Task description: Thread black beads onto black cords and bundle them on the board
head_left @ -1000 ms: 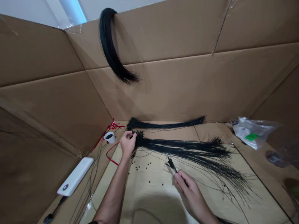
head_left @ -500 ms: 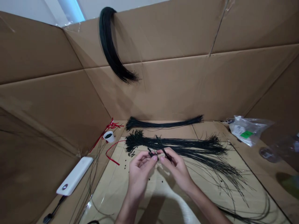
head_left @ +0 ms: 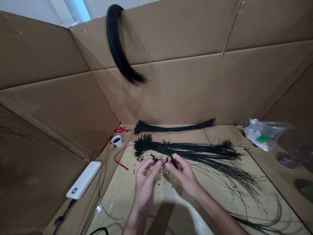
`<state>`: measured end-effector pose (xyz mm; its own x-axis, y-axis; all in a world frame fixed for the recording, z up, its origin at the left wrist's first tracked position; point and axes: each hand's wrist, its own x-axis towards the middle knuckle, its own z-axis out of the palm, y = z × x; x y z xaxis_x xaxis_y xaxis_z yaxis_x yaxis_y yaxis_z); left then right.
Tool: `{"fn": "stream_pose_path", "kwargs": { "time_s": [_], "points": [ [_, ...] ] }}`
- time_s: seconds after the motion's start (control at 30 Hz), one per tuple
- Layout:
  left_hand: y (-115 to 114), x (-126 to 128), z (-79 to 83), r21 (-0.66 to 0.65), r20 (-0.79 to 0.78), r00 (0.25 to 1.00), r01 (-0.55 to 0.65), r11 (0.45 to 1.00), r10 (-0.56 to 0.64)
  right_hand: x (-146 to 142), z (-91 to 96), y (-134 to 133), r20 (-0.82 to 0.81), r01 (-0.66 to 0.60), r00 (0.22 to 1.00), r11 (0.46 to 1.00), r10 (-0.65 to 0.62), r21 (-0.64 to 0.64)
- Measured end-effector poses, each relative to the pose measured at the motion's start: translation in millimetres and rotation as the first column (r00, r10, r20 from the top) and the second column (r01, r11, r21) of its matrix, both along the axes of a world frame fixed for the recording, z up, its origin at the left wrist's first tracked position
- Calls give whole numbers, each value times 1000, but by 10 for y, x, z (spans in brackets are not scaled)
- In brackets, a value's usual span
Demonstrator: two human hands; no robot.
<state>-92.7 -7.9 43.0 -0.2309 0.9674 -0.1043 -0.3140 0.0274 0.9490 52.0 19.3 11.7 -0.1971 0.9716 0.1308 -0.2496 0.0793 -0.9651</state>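
Since a second ago your left hand (head_left: pixel 146 173) has come off the near bundle (head_left: pixel 195 150) to meet your right hand (head_left: pixel 183 172). Both pinch narrowly on one cord (head_left: pixel 170 156), fingertips almost touching. That bundle lies just beyond at 12 o'clock, long axis 9 to 3, the right hand a shade nearer. Bundles count three: a second bundle (head_left: pixel 176 128) behind, a third bundle (head_left: pixel 117 49) draped over the wall (head_left: pixel 195 88). Loose beads (head_left: pixel 140 159) lie at 11; one cup (head_left: pixel 117 140) at 10, one power bank (head_left: pixel 84 184) at 9, one bag (head_left: pixel 265 135) at 2.

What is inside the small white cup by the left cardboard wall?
The white cup holds something dark, filling its mouth; too small to tell what. Its bottom is covered by that fill.
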Motion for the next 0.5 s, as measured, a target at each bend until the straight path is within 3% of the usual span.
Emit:
{"fn": "stream_pose_path", "kwargs": {
  "time_s": [0.33, 0.5],
  "points": [
    [23, 13, -85, -60, 70, 998, 0, 998, 5, -6, -2, 1, 13, -6, 1000, 1000, 6, -25],
    [39, -16, -142, -54, 29, 1000, -7, 998, 9, 0, -65, 22, 61, 34, 998, 999, -33, -10]
  ]
}}
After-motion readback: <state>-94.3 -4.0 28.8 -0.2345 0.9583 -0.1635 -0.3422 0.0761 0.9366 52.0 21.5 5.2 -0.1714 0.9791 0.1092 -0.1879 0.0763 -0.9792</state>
